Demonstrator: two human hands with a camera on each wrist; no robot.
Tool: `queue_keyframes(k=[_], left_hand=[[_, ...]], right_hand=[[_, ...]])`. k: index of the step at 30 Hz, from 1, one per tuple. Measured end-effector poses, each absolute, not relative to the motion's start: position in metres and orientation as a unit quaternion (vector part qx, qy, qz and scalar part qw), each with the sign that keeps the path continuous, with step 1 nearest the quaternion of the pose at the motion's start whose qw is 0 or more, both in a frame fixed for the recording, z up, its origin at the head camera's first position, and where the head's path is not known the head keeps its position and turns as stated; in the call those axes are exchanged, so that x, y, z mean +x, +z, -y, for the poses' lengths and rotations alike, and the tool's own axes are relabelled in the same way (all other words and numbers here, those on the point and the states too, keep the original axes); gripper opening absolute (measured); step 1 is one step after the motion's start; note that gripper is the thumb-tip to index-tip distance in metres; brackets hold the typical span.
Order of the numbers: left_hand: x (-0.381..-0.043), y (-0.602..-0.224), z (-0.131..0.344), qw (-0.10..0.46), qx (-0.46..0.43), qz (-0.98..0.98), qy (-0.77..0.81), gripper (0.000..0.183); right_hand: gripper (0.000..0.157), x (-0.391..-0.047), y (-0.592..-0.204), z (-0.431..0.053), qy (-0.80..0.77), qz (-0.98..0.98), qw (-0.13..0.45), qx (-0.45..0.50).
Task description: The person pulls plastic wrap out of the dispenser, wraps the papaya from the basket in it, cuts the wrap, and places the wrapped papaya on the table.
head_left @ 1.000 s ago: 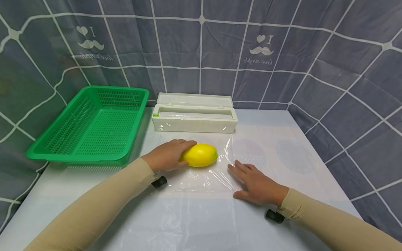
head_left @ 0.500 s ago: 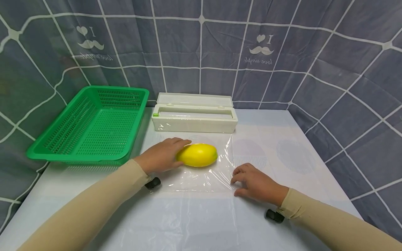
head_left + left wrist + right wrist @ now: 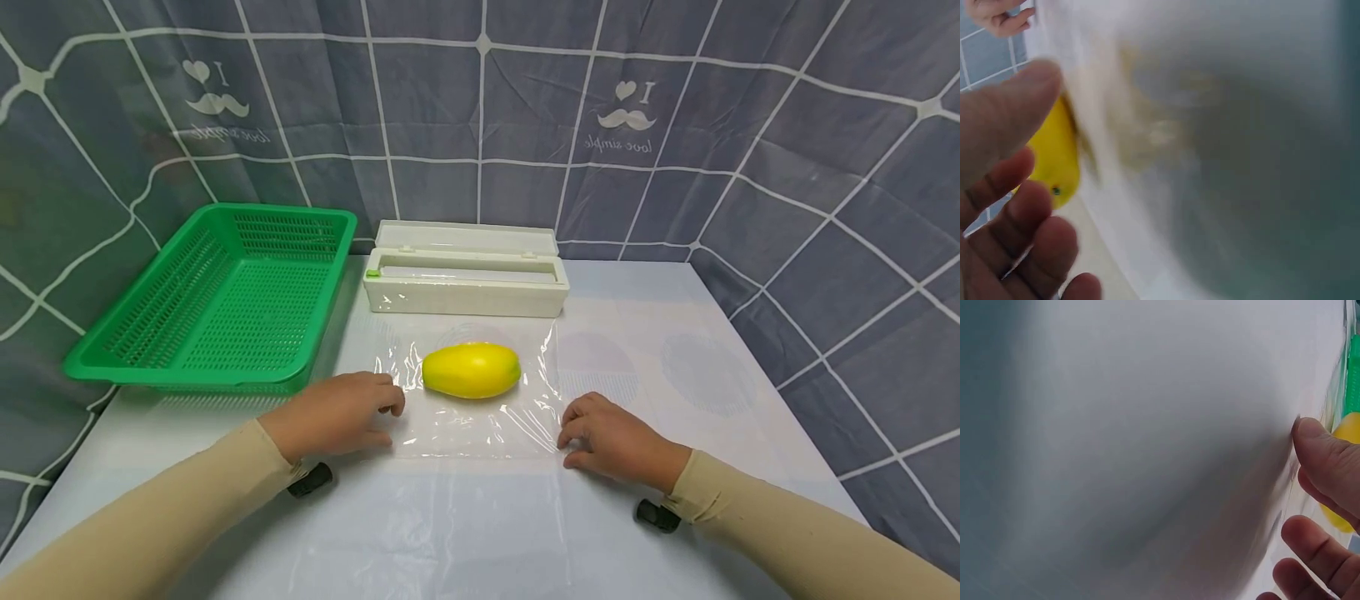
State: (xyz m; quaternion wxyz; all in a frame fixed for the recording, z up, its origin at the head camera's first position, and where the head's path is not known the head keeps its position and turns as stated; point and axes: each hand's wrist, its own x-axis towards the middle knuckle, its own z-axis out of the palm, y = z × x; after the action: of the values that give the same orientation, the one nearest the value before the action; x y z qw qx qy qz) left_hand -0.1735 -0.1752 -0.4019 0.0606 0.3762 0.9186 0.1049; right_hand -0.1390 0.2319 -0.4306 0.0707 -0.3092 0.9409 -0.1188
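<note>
A yellow, papaya-like fruit [image 3: 471,371] with a greenish right tip lies on a clear sheet of cling film [image 3: 465,429] at the table's middle. To its lower left is my left hand [image 3: 333,417], fingers bent loosely beside the film's left edge. My right hand [image 3: 622,442] rests low at the film's right edge, its fingers slightly bent. In the left wrist view the thumb and fingers stand apart, with the fruit [image 3: 1057,150] beyond them. Thumb and fingers are spread in the right wrist view too, the fruit [image 3: 1347,428] partly hidden behind them.
Behind the fruit stands a white cling film dispenser [image 3: 465,298], its lid raised; film runs from its front. A green perforated basket [image 3: 315,333] sits at the back left. Grey checked cloth [image 3: 525,100] walls the white table [image 3: 487,533] at the back and sides.
My left hand has let go of the fruit and moved left and toward me, to the film's edge. The right hand's fingers have bent slightly; the fruit stays put.
</note>
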Motion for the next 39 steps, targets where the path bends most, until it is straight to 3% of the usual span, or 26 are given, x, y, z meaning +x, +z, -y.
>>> queue_keyframes(k=[10,21,39], left_hand=[[-0.159,-0.415,0.197,0.105,0.398,-0.903,0.122,0.028],[-0.165,-0.423,0.202,0.101,0.385,-0.903,0.160,0.018],[-0.165,-0.423,0.200,0.061,0.396,-0.903,0.156,0.029]], right_hand=[[0.009,-0.139,-0.431,-0.231,-0.111,-0.938,0.071,-0.319],[0.004,-0.142,-0.431,-0.228,-0.068,-0.928,0.031,-0.364],[0.012,-0.142,-0.433,-0.230,-0.106,-0.929,0.035,-0.354]])
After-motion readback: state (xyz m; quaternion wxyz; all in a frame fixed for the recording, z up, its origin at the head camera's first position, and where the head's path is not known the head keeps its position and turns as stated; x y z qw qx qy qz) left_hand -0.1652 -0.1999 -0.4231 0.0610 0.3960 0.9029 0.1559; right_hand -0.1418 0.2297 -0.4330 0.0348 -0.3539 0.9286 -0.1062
